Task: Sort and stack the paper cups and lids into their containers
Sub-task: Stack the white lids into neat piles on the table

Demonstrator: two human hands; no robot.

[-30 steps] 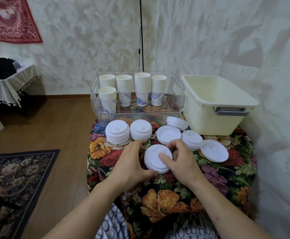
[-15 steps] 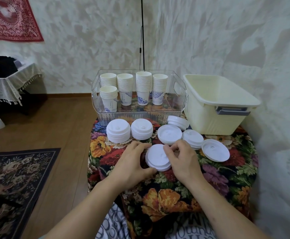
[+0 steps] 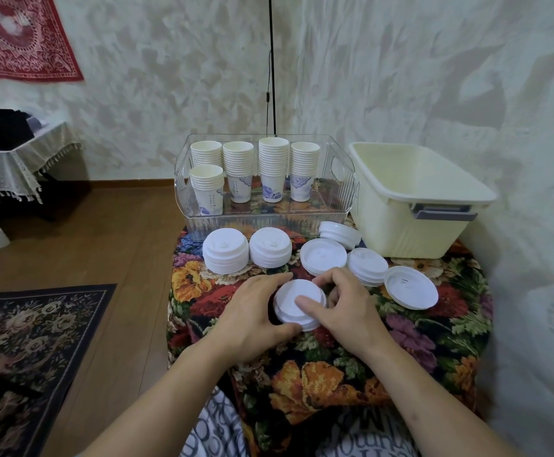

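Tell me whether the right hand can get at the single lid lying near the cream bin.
Probably yes. The right hand is busy gripping the lid stack with the left hand, but the single lid lies just to its right on the cloth, uncovered, with nothing between.

Lid stacks (image 3: 270,247) crowd cloth ahead; cream bin (image 3: 411,206) open-topped; near cloth (image 3: 318,374) bare

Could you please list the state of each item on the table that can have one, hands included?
Clear bin: open-topped, holds five upright cup stacks.
Cups: nested, upright, in the clear bin.
Cream tub: open; no contents visible inside.
Lid piles: stacked on the cloth, outside both containers.
Single lid: lying alone, near the tub.
Held lids: small stack, gripped from both sides.
Left hand: closed on the held lids.
Right hand: closed on the held lids.
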